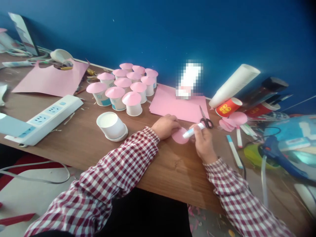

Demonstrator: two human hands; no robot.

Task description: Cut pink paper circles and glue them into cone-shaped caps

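Note:
My right hand (205,144) is closed around a white and blue glue stick (189,132), its tip over a pink paper circle (179,138) on the wooden table. On the circle's upper left edge rests my left hand (166,127), with its fingers curled and holding the paper. Just behind the right hand lie scissors (206,121) with black handles, by a stack of pink sheets (177,105). Left of my left hand stands a white paper cup (111,126). Beyond it, several cups with pink cone tops (132,98) are grouped in rows.
A white power strip (46,118) and a cut pink sheet (54,80) lie on the left. To the right are stacked white cups (234,84), a red cup (228,107), pink circles (237,118), a marker (234,151) and a blue glue gun (274,151).

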